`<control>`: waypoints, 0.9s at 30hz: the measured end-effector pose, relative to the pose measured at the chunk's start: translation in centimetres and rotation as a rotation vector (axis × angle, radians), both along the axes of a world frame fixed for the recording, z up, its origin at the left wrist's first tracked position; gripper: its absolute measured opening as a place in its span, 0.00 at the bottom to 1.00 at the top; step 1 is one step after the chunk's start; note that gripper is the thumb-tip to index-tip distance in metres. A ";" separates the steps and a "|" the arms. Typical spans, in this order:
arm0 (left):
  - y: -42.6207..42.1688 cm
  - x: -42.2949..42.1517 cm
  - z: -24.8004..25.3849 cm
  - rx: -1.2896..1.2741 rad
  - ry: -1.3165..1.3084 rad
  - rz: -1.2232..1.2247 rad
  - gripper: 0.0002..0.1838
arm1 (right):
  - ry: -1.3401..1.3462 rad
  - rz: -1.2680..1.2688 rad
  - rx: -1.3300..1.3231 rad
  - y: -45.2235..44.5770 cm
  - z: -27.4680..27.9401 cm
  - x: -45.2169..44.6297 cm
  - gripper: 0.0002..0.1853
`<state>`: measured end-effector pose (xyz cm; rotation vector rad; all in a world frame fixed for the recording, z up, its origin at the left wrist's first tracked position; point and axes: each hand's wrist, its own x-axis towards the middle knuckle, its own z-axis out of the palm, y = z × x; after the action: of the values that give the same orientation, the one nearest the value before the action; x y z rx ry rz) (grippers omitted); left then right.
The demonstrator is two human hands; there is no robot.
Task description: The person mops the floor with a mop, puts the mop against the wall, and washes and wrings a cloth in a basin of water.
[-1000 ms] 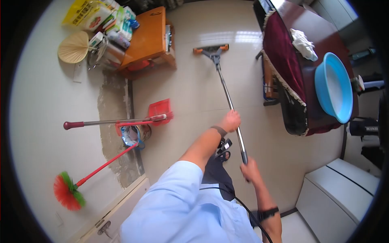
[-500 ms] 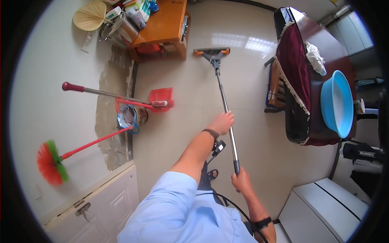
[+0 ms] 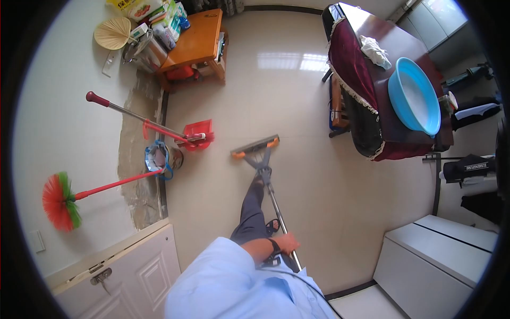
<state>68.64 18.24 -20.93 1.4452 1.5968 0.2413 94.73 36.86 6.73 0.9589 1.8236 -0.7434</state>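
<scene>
My left hand (image 3: 287,243) is wrapped round the metal pole of a mop (image 3: 280,215), close to my body. The mop's wide grey head with orange ends (image 3: 256,146) lies on the tiled floor in front of my feet. Its pole slants down toward my waist, where the lower end is hidden. My right hand is out of sight in the current view.
At left are a red dustpan (image 3: 199,134), a bin (image 3: 158,157), and a red-green brush (image 3: 61,202). A wooden cabinet (image 3: 196,40) stands at upper left. A dark table (image 3: 396,40) holds a blue basin (image 3: 414,95) and a white cloth (image 3: 375,52).
The mop head has come back across the floor toward my feet. My left hand has moved down toward my body with the pole. My right hand has gone out of view.
</scene>
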 end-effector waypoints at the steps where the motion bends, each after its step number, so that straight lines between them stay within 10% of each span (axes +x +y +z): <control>1: 0.4 2.3 -1.3 -0.038 -0.039 -0.036 0.17 | -0.016 -0.007 0.015 0.2 0.3 1.4 0.17; 7: -0.4 -0.6 2.9 0.012 -0.225 -0.130 0.11 | -0.042 -0.060 0.054 0.1 0.6 3.9 0.17; 17: -2.8 -17.7 -7.0 0.291 0.456 0.328 0.05 | 0.263 -0.069 -0.114 -3.5 -6.8 -11.9 0.18; 27: -7.1 -31.1 -3.2 0.075 0.731 0.456 0.07 | 0.351 -0.122 -0.235 -9.6 -15.2 -27.3 0.11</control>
<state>37.54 11.10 -24.11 1.2724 2.5363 0.0225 67.39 27.22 -8.43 0.8278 1.9300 -1.2363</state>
